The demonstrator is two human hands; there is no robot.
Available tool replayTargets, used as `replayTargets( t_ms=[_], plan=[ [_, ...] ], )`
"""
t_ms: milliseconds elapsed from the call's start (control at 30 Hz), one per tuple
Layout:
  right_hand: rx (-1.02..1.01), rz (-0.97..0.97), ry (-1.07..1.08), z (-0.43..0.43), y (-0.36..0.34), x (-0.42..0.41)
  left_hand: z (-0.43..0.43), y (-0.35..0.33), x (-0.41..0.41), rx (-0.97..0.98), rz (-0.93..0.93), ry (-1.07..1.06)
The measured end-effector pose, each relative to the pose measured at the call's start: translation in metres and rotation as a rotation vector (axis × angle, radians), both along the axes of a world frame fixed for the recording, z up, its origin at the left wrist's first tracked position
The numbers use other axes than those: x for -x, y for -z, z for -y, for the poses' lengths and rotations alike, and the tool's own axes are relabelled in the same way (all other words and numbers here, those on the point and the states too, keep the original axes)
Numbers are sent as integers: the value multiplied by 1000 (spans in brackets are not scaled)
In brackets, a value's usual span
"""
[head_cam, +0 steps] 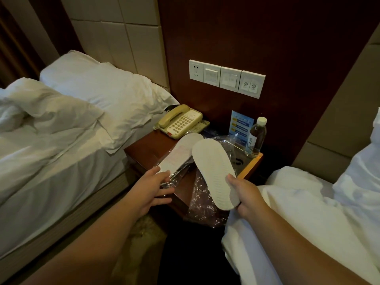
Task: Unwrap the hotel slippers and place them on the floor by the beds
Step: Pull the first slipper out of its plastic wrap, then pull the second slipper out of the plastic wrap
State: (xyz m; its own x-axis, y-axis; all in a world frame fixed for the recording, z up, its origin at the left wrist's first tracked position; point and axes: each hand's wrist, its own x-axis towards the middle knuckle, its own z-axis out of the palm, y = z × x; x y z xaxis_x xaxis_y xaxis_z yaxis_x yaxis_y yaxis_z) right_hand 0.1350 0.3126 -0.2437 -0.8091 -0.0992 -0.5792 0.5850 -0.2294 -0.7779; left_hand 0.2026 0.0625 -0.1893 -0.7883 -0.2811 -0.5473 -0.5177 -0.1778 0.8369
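Note:
My right hand (pixel 243 195) grips the heel end of an unwrapped white slipper (pixel 213 171), held sole-up above the nightstand (pixel 144 151). A second pack of white slippers (pixel 178 155), in clear plastic, lies on the nightstand's top. My left hand (pixel 152 188) touches the near end of that pack, fingers spread over the plastic. An empty crumpled clear wrapper (pixel 203 204) hangs over the nightstand's front edge, under the held slipper.
A beige telephone (pixel 178 121), a blue card stand (pixel 240 128) and a water bottle (pixel 258 136) stand at the back of the nightstand. White-sheeted beds flank it left (pixel 61 140) and right (pixel 298 202). Patterned carpet (pixel 144 233) shows below, between the beds.

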Motion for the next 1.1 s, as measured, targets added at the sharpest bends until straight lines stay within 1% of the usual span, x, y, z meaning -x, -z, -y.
replayTargets(
  t_ms=[33,100,133,200,267,300,333,433,467,500,533,600,633,700,767,900,1033,1100],
  plan=[
    [-108,-43,31,2,5,1,1,1,0,-3,-3,-2],
    [-425,-191,79,7,12,1,4,3,1,-2,-18,-15],
    [-599,-307,39,7,16,1,5,4,1,2,-30,-28],
    [-952,-530,-139,8,24,1,8,6,3,9,-51,-60],
    [-1291,-634,-318,11,29,1,13,9,4,12,-70,-92],
    [-1392,-665,-357,15,29,2,16,10,5,12,-77,-102],
    [-1437,-695,-374,22,27,3,20,12,5,11,-82,-112],
    [-1382,-783,-404,52,18,9,32,19,5,9,-90,-131],
    [-1328,-780,-398,64,16,13,36,22,4,8,-92,-133],
    [-1242,-737,-385,78,14,16,41,25,3,9,-91,-134],
    [-1124,-655,-372,91,13,20,46,28,1,15,-89,-136],
    [-878,-408,-377,116,13,30,60,32,-4,34,-84,-137],
    [-793,-284,-378,127,15,34,67,33,-7,38,-84,-135],
    [-701,-91,-349,146,20,39,83,34,-14,40,-95,-133],
    [-652,6,-275,160,29,44,99,34,-19,51,-109,-134],
    [-592,44,-194,181,35,55,122,32,-20,71,-108,-158],
    [-588,-4,-234,188,39,62,127,34,-20,91,-92,-167],
    [-505,-16,-235,189,38,63,127,36,-21,92,-88,-161]
  ],
)
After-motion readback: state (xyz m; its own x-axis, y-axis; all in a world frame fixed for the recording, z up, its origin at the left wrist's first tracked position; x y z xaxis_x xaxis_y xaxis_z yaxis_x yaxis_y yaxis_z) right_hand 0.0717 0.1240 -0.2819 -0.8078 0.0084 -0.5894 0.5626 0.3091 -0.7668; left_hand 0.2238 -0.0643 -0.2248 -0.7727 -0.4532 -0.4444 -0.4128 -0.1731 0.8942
